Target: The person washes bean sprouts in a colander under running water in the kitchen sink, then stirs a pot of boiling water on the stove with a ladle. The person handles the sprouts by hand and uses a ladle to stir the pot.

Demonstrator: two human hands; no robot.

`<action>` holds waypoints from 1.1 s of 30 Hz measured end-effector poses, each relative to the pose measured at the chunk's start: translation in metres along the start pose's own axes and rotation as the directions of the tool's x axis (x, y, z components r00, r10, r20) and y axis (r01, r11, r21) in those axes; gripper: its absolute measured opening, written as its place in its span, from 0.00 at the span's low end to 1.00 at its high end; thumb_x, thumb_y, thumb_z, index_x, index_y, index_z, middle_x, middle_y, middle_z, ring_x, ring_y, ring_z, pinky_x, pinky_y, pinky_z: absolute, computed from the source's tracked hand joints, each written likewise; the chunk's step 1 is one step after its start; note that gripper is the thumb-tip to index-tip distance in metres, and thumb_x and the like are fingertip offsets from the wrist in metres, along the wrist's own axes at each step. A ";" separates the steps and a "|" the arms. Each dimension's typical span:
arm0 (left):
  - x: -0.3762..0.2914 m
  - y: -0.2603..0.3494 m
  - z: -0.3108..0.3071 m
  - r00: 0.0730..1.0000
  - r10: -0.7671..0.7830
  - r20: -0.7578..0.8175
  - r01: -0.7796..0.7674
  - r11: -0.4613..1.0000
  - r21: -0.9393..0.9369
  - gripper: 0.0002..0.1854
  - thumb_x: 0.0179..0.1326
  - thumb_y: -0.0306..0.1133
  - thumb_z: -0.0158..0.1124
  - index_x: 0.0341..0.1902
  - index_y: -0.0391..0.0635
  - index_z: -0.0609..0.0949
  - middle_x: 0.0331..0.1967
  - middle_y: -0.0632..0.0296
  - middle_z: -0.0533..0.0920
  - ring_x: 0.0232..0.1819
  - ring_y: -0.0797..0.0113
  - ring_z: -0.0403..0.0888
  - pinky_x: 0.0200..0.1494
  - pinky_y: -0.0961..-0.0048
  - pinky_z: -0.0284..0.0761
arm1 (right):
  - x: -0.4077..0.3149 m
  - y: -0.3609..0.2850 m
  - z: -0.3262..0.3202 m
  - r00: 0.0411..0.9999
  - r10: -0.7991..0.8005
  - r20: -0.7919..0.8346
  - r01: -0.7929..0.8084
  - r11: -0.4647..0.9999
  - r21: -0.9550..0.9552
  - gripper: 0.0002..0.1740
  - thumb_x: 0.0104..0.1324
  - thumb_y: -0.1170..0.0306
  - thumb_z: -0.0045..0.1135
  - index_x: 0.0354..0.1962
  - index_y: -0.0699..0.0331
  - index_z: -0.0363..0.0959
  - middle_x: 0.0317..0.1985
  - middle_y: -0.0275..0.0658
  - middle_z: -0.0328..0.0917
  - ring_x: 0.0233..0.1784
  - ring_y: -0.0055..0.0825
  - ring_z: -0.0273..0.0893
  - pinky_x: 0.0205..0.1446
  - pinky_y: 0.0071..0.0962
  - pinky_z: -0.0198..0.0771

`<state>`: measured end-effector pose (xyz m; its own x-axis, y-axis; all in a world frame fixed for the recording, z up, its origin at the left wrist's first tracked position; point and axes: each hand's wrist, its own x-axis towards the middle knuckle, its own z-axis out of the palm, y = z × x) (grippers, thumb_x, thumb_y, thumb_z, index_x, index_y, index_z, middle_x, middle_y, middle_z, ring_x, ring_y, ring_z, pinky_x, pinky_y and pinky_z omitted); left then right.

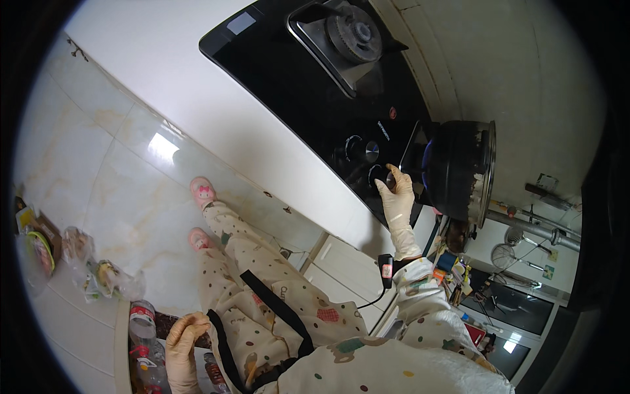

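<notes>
Off-white gloves cover both hands. My right hand (397,197) has its thumb and fingers around a round control knob (390,179) of the black glass gas hob (295,93). A second knob (372,151) sits just beside it. Over the nearer burner stands a dark, sooty pot (453,170) with a metal rim, and a blue flame (427,152) shows beneath it. My left hand (184,340) hangs low beside my patterned trousers, its fingers curled together near a black strap (221,340). Whether it grips the strap is not clear.
A bare burner (357,33) lies at the hob's far end. Plastic bottles (142,335) stand low at the left, with bagged items (106,276) on the tiled floor. Strainers (504,253) hang by a pipe (536,229). A cabled device (386,271) is at my right wrist.
</notes>
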<state>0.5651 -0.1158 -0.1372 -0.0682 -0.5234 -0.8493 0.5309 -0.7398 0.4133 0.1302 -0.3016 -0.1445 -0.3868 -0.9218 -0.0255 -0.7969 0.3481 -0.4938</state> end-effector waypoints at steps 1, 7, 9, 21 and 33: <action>0.000 0.000 -0.001 1.000 -0.001 0.003 0.001 1.000 -0.002 0.13 0.62 0.29 0.53 0.48 0.35 0.74 0.44 0.51 0.77 0.43 0.64 0.78 0.50 0.70 0.73 | 0.001 0.001 0.000 1.000 0.002 -0.007 -0.002 1.000 0.007 0.24 0.50 0.81 0.64 0.47 0.62 0.72 0.32 0.27 0.62 0.34 0.14 0.61 0.40 0.12 0.63; 0.000 -0.005 -0.006 1.000 0.009 0.010 -0.009 1.000 -0.017 0.14 0.62 0.30 0.54 0.49 0.35 0.74 0.45 0.50 0.77 0.44 0.64 0.77 0.50 0.70 0.73 | 0.004 0.008 0.004 0.998 -0.043 -0.049 0.043 0.999 -0.008 0.21 0.50 0.80 0.64 0.43 0.64 0.73 0.30 0.27 0.61 0.30 0.13 0.61 0.33 0.12 0.63; -0.001 -0.006 -0.006 1.000 -0.010 -0.006 0.010 1.000 -0.011 0.14 0.62 0.30 0.54 0.49 0.35 0.74 0.45 0.50 0.77 0.44 0.63 0.77 0.50 0.70 0.73 | 0.005 0.011 0.004 0.997 -0.048 -0.055 0.046 0.998 -0.046 0.20 0.49 0.79 0.65 0.43 0.64 0.74 0.30 0.27 0.61 0.29 0.13 0.61 0.29 0.12 0.63; -0.003 -0.009 -0.007 1.000 -0.012 0.001 0.012 1.000 -0.026 0.14 0.62 0.30 0.54 0.49 0.35 0.74 0.45 0.51 0.77 0.45 0.63 0.77 0.51 0.70 0.72 | 0.008 0.020 0.006 0.994 -0.066 -0.092 0.055 0.992 -0.116 0.19 0.49 0.75 0.67 0.41 0.67 0.74 0.28 0.27 0.62 0.24 0.12 0.61 0.20 0.11 0.62; -0.002 -0.010 -0.010 1.000 -0.007 0.019 0.008 1.000 -0.021 0.14 0.62 0.30 0.53 0.49 0.35 0.74 0.45 0.51 0.77 0.46 0.64 0.77 0.52 0.70 0.72 | 0.007 0.014 0.006 0.992 -0.067 -0.109 0.057 0.994 -0.092 0.20 0.50 0.73 0.67 0.41 0.68 0.74 0.28 0.29 0.64 0.23 0.12 0.62 0.19 0.11 0.63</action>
<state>0.5683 -0.1031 -0.1432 -0.0881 -0.5258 -0.8460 0.5484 -0.7346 0.3995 0.1189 -0.3041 -0.1570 -0.3807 -0.9189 0.1031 -0.8569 0.3088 -0.4127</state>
